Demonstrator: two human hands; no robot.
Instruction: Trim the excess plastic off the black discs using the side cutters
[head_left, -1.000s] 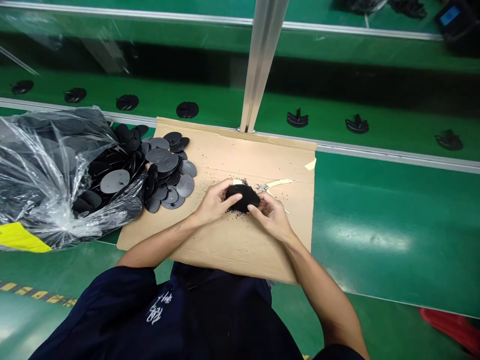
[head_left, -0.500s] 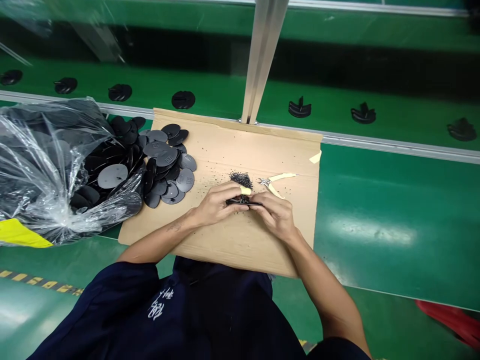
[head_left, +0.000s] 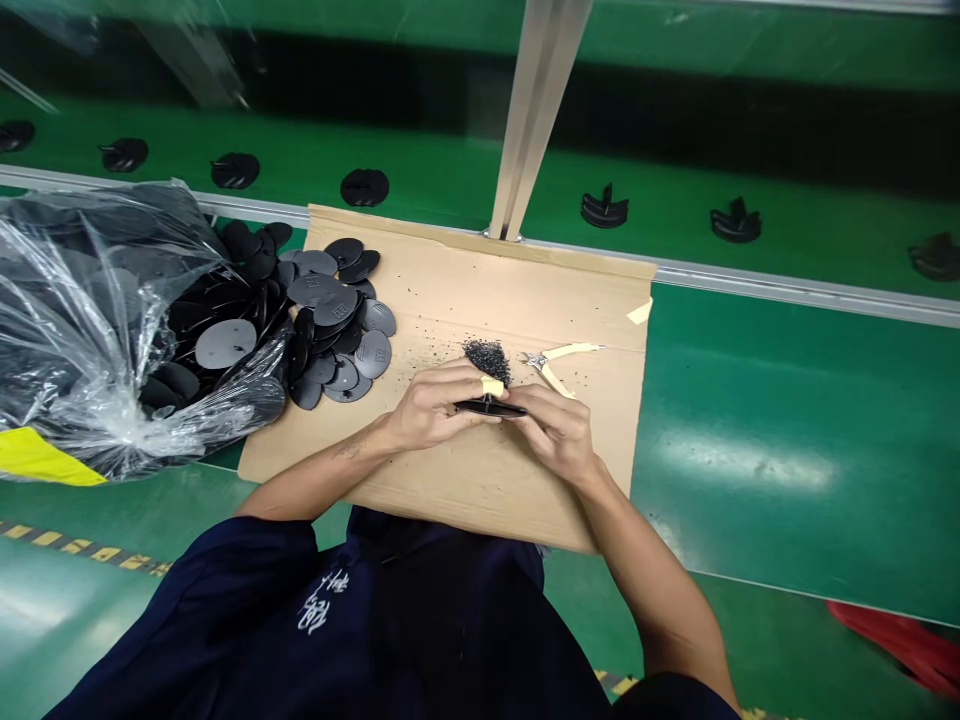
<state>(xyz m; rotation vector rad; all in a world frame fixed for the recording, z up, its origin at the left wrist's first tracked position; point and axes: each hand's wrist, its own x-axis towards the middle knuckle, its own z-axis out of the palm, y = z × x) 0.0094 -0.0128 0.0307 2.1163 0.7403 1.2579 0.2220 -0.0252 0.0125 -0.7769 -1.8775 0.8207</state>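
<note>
I have the left hand and right hand gripping one disc between them, pliers lying toward the right edge of the cardboard.

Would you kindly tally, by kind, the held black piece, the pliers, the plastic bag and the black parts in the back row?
Held black piece: 1
Pliers: 1
Plastic bag: 1
Back-row black parts: 7
Total: 10

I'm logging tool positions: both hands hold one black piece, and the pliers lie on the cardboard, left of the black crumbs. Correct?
The head view shows the pliers on the cardboard right, not left, of the black crumbs. The left hand and right hand hold one black piece.
</note>
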